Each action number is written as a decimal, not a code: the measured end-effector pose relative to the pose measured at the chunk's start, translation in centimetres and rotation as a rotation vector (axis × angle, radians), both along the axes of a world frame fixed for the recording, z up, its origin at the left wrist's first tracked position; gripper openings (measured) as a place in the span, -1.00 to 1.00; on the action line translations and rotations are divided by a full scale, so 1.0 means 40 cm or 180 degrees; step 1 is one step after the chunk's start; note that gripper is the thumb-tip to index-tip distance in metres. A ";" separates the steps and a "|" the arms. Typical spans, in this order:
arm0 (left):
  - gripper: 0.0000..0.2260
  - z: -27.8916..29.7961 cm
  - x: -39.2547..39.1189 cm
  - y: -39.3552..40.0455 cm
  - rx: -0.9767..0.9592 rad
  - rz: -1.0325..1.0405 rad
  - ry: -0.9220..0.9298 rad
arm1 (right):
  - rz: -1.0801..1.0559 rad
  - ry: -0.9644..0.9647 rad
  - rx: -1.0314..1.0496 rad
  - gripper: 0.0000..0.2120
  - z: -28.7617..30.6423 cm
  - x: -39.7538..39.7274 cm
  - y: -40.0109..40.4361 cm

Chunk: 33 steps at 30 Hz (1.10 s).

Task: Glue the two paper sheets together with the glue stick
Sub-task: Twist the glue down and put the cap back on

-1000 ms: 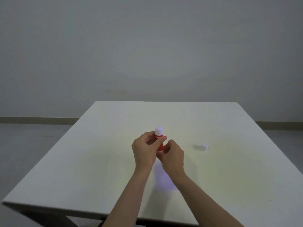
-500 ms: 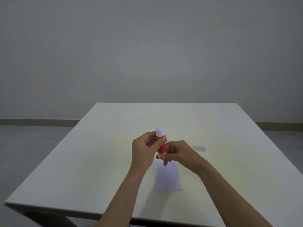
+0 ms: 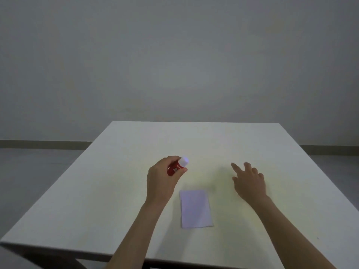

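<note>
My left hand point(image 3: 161, 181) is shut on a red glue stick point(image 3: 174, 168), held above the white table point(image 3: 97, 191) and tilted so its white tip points up and to the right. A pale lilac paper sheet point(image 3: 196, 208) lies flat on the table, just below and between my hands. Only one rectangle of paper shows; I cannot tell whether a second sheet lies under it. My right hand point(image 3: 248, 183) hovers low over the table to the right of the paper, fingers spread and blurred, holding nothing visible. The small white cap seen earlier is hidden beneath it.
The table's near edge point(image 3: 58, 249) runs along the bottom of the view. A grey floor and a plain wall point(image 3: 174, 65) lie beyond the table's far edge.
My right hand let go of the glue stick's base and swung right, over the spot where the white cap lay. My left hand tilted the stick to the right. The paper is now uncovered.
</note>
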<state>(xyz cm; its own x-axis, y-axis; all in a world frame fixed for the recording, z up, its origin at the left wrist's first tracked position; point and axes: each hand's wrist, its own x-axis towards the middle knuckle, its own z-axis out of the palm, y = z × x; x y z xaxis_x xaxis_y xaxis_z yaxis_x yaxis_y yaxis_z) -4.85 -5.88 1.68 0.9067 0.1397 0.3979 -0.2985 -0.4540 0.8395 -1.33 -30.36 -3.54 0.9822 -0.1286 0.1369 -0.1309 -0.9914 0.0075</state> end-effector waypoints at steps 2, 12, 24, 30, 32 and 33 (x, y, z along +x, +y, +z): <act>-0.83 -0.005 -0.002 0.000 -0.0004 -0.0015 -0.0043 | 0.0006 -0.0138 0.0101 -0.66 -0.022 0.000 -0.007; -0.76 -0.012 -0.005 -0.018 0.0091 -0.0130 -0.0230 | 0.0608 -0.0426 0.4875 -0.88 0.127 -0.048 0.163; -0.75 -0.011 -0.018 -0.031 0.0709 -0.0110 -0.0489 | 0.1085 -0.0466 0.4276 -0.82 0.165 -0.082 0.225; -0.75 -0.021 -0.028 -0.033 0.0880 -0.0113 -0.0432 | 0.1118 -0.0311 0.3288 -0.69 0.160 -0.073 0.228; -0.77 -0.027 -0.034 -0.034 0.0884 -0.0114 -0.0396 | 0.0843 -0.0178 0.2517 -0.48 0.158 -0.068 0.232; -0.78 -0.030 -0.038 -0.035 0.0855 -0.0111 -0.0368 | 0.0689 -0.0118 0.2273 -0.42 0.156 -0.066 0.233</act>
